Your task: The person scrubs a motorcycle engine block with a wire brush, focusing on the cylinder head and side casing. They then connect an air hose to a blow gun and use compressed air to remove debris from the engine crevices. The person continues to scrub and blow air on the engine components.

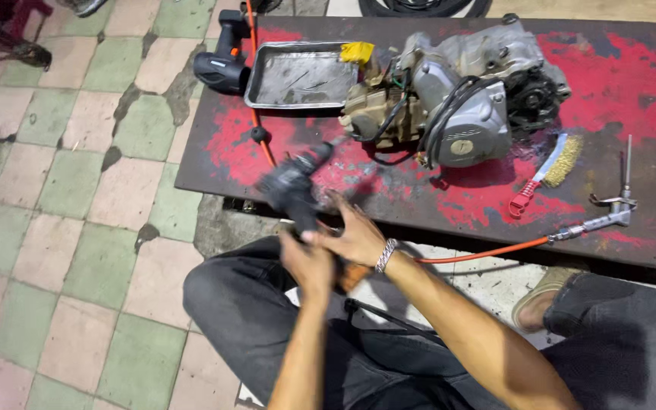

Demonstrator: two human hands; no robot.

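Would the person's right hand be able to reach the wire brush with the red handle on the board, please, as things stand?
Probably yes. The right hand is busy on the dark power tool along with the left hand, but the board between it and the wire brush is bare, with only the orange hose running nearby.

The flat metal surface (632, 83) is dark with big red paint patches. The floor tiles (55, 190) go pink and pale green like a checkerboard. The metal engine block (465, 91) is silver grey. The thin air hose (487, 250) is orange. The small wire brush (542, 176) has a red and blue handle. The shallow metal tray (301, 74) is grey, with a yellow rag (357, 52) beside it.
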